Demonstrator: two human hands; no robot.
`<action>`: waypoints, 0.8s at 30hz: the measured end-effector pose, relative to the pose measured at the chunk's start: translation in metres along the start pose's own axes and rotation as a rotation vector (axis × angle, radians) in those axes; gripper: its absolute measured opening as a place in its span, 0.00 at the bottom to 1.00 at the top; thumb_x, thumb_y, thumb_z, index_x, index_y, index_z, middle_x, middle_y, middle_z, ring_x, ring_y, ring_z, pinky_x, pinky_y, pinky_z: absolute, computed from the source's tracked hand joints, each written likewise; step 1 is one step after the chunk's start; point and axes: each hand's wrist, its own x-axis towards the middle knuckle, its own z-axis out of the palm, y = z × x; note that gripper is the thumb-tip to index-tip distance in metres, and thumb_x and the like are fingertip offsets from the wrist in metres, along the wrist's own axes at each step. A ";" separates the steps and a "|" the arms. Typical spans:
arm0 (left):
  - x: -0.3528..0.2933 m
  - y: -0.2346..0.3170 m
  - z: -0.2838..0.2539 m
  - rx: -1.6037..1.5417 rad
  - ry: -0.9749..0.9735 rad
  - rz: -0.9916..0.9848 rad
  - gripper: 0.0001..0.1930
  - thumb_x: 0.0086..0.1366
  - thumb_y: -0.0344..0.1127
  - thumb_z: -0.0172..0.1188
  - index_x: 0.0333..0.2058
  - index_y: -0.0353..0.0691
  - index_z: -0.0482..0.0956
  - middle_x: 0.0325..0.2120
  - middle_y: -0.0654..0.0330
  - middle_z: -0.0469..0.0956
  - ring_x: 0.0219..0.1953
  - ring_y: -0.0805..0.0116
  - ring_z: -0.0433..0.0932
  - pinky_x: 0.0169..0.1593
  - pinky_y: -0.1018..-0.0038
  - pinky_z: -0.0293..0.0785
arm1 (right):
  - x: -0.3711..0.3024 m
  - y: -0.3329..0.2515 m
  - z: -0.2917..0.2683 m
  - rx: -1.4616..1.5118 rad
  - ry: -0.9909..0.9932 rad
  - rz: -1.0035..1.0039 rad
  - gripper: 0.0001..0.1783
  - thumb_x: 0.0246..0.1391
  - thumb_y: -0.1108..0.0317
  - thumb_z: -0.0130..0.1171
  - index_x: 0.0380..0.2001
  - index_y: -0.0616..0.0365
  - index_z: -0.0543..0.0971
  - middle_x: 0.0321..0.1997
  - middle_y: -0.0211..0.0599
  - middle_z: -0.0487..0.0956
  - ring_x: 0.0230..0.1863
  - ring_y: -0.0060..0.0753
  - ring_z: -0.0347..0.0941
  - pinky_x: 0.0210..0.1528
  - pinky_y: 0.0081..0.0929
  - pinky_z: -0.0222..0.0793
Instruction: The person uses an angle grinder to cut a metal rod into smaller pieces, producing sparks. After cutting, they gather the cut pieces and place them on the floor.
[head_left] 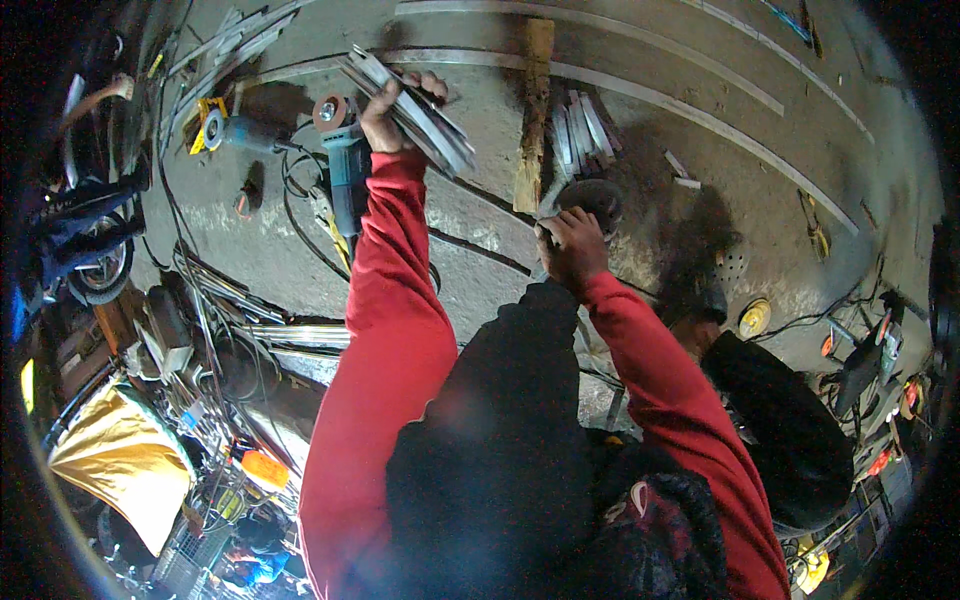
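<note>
Left hand grips a bundle of flat metal strips clear of the floor; right hand closes on one strip's end, beside a grinder.

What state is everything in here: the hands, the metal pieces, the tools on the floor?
left hand: raised, closed around a bundle of flat metal strips
bundle of metal strips: held in the air, fanned out
right hand: closed on a small metal piece, hard to make out
teal angle grinder: lying on the floor, unheld
second angle grinder: lying on the floor, unheld
wooden block: lying flat on the floor
</note>
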 end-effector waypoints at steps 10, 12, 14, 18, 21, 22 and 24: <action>-0.071 -0.014 0.027 -0.324 -0.055 -0.177 0.18 0.51 0.35 0.62 0.41 0.38 0.72 0.30 0.59 0.76 0.36 0.60 0.73 0.44 0.62 0.68 | 0.086 -0.051 -0.032 0.948 0.015 0.338 0.18 0.51 0.65 0.61 0.45 0.61 0.76 0.39 0.46 0.79 0.40 0.36 0.77 0.44 0.29 0.71; -0.076 -0.016 0.034 -0.184 -0.154 -0.148 0.17 0.53 0.37 0.61 0.41 0.39 0.73 0.33 0.57 0.75 0.39 0.57 0.71 0.45 0.59 0.67 | 0.105 -0.061 -0.043 0.945 -0.092 0.133 0.18 0.52 0.66 0.61 0.46 0.63 0.75 0.39 0.41 0.79 0.42 0.29 0.75 0.46 0.25 0.69; -0.079 -0.018 0.040 -0.235 -0.175 -0.149 0.16 0.53 0.36 0.60 0.40 0.39 0.74 0.34 0.56 0.75 0.43 0.55 0.71 0.48 0.58 0.66 | 0.115 -0.067 -0.053 0.676 -0.110 0.123 0.14 0.52 0.68 0.60 0.41 0.62 0.78 0.37 0.43 0.80 0.39 0.33 0.77 0.43 0.27 0.70; -0.076 -0.026 0.042 -0.265 -0.139 -0.039 0.16 0.53 0.35 0.61 0.40 0.37 0.76 0.38 0.55 0.74 0.50 0.53 0.69 0.55 0.58 0.62 | 0.107 -0.067 -0.065 0.583 -0.185 0.175 0.10 0.53 0.68 0.58 0.36 0.62 0.80 0.33 0.44 0.80 0.35 0.36 0.78 0.38 0.28 0.71; -0.070 -0.028 0.034 -0.269 -0.123 -0.002 0.15 0.53 0.35 0.61 0.38 0.34 0.75 0.37 0.55 0.71 0.45 0.56 0.69 0.53 0.59 0.62 | 0.091 -0.060 -0.072 0.566 -0.247 0.296 0.11 0.55 0.67 0.57 0.36 0.64 0.79 0.31 0.41 0.81 0.29 0.29 0.77 0.34 0.23 0.70; -0.073 -0.029 0.030 -0.258 -0.012 0.042 0.16 0.53 0.35 0.60 0.39 0.32 0.73 0.36 0.54 0.70 0.42 0.57 0.67 0.52 0.60 0.63 | 0.086 -0.058 -0.074 0.693 -0.244 0.363 0.10 0.55 0.67 0.57 0.36 0.65 0.79 0.29 0.39 0.80 0.27 0.26 0.75 0.31 0.23 0.69; -0.075 -0.027 0.020 -0.265 -0.056 0.059 0.17 0.54 0.35 0.60 0.39 0.30 0.70 0.36 0.53 0.70 0.42 0.58 0.67 0.50 0.62 0.65 | 0.079 -0.054 -0.078 0.924 -0.240 0.525 0.10 0.56 0.68 0.57 0.35 0.66 0.79 0.25 0.34 0.79 0.21 0.21 0.71 0.25 0.23 0.68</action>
